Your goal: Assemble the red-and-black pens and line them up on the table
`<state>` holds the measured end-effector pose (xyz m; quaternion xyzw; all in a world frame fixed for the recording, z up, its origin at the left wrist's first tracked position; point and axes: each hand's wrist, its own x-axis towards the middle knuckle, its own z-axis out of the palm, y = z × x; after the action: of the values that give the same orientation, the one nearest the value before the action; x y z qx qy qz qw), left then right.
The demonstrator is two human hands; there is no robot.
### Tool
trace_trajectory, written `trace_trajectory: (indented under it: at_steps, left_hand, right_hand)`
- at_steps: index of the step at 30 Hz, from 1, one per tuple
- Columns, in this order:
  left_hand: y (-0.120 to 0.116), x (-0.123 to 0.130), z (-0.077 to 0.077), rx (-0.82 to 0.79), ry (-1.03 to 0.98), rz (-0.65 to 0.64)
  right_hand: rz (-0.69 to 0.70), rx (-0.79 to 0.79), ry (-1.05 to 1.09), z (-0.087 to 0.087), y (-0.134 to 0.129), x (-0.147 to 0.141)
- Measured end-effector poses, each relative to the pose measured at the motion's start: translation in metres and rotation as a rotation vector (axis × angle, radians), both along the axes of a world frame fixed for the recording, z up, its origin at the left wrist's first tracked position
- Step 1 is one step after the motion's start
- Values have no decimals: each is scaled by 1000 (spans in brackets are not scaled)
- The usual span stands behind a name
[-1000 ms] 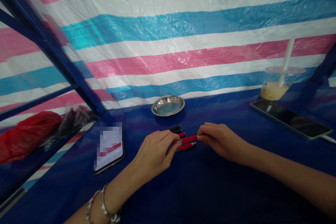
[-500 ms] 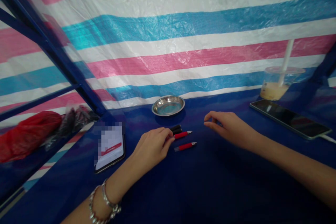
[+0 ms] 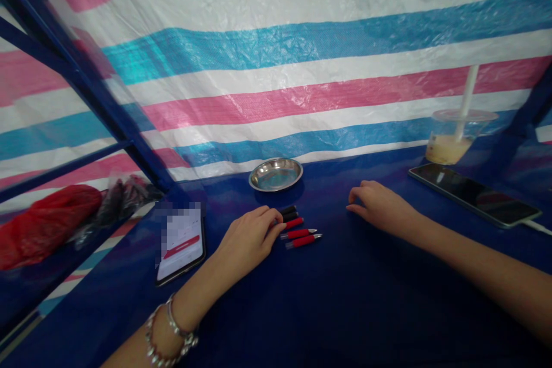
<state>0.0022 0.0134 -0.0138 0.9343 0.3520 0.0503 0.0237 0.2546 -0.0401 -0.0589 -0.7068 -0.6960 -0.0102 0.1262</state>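
My left hand (image 3: 250, 236) rests low over the table, thumb and forefinger closed at the end of a red pen (image 3: 295, 222). Part of that pen is hidden behind the fingertips. Just nearer to me lie two red pens with silver tips, the upper one (image 3: 299, 234) and the lower one (image 3: 304, 241), side by side and pointing right. Black pens (image 3: 289, 213) lie just beyond the fingers, partly covered. My right hand (image 3: 382, 207) hovers or rests to the right, loosely curled, with a gap between thumb and forefinger and nothing in it.
A shallow metal dish (image 3: 276, 187) stands at the back of the blue table (image 3: 345, 310). One phone with a lit screen (image 3: 183, 247) lies left; a dark phone (image 3: 474, 194) with a cable lies right, beside a plastic drink cup (image 3: 448, 146) with a straw. Striped sheeting hangs behind.
The red pen my left hand held now lies beside the lowest red pen, and the fingers are at another red pen. My right hand has shifted slightly right.
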Motion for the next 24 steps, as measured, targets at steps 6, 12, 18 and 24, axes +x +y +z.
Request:
trace_trajectory:
  at_steps: [6,12,18,24]
  left_hand:
    - [8,-3,-7,-1,14,66]
    - [10,-3,-12,-28,43,60]
    - [6,-1,-10,4,-60,48]
    - [-7,2,-6,20,-205,-78]
  right_hand:
    - [11,59,37,4,-1,-5]
    - [95,113,319,16,-5,-18]
    - [205,85,726,16,-8,-27]
    - [310,28,1000,11,-11,-39]
